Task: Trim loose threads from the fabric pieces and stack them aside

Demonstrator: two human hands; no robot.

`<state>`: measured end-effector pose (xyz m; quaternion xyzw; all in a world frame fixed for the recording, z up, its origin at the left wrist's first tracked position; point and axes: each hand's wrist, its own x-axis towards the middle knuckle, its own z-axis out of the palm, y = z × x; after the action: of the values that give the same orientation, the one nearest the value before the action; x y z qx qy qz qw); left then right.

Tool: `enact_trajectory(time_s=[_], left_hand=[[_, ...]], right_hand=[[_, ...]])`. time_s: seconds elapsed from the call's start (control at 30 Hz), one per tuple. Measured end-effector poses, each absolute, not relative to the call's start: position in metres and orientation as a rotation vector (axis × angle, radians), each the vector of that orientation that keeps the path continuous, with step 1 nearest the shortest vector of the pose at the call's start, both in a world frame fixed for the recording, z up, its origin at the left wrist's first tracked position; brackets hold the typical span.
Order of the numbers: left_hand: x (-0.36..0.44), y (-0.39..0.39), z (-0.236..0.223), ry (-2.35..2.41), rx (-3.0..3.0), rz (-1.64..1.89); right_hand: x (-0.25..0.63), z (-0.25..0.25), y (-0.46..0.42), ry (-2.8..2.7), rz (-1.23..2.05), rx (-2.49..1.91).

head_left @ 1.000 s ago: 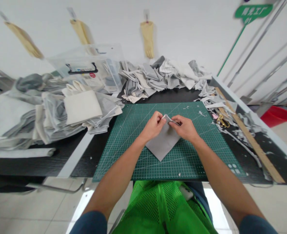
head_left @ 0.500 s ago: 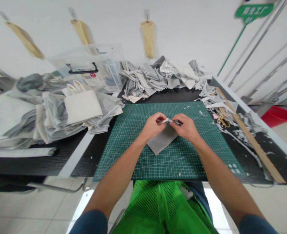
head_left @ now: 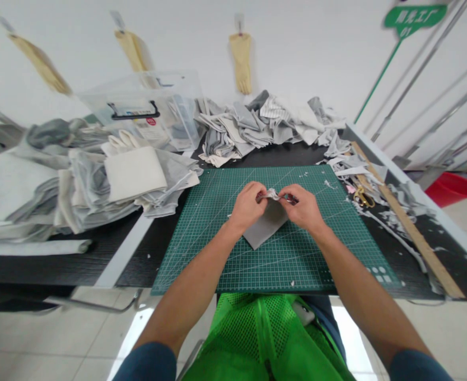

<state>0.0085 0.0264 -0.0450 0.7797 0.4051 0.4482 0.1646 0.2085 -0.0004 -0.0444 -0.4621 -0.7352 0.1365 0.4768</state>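
A grey piece of fabric (head_left: pixel 265 228) hangs between my two hands, just over the green cutting mat (head_left: pixel 201 254), its lower corner pointing toward me. My left hand (head_left: pixel 251 202) pinches the upper edge from the left. From the right, my right hand (head_left: pixel 300 203) pinches the same edge, fingers closed. A crumpled whitish bit (head_left: pixel 272 193) shows at the top between the fingertips; whether it is the fabric's edge or a separate scrap I cannot tell. The thumbs and part of the cloth's top are hidden by the fingers.
Folded cloth (head_left: pixel 136 174) is heaped at the left, before a clear plastic box (head_left: pixel 170 116). More cloth (head_left: pixel 253 124) lies behind the mat. On the right are gold-handled scissors (head_left: pixel 363 197), a long wooden ruler (head_left: pixel 411 227) and scraps. A red bin (head_left: pixel 453 189) stands beyond.
The whitish bit between my fingertips looks more bunched and sits slightly higher. The fabric's lower corner has risen a little; both hands stay nearly in place.
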Motion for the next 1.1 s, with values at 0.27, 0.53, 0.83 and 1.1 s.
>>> enact_trajectory(time_s=[0.27, 0.53, 0.83, 1.1], left_hand=[[0.007, 0.025, -0.042, 1.113, 2.185, 1.17], [0.004, 0.029, -0.041, 1.075, 2.093, 0.77], [0.0, 0.031, -0.035, 0.963, 1.679, 1.135], [0.009, 0.024, -0.034, 0.996, 1.84, 1.137]], right_hand=[[0.21, -0.045, 0.0, -1.854, 0.252, -1.058], [0.208, -0.045, -0.003, -1.878, 0.315, -1.044], [0.209, -0.045, -0.002, -1.794, 0.578, -1.237], [0.201, -0.035, -0.007, -1.754, 0.631, -1.186]])
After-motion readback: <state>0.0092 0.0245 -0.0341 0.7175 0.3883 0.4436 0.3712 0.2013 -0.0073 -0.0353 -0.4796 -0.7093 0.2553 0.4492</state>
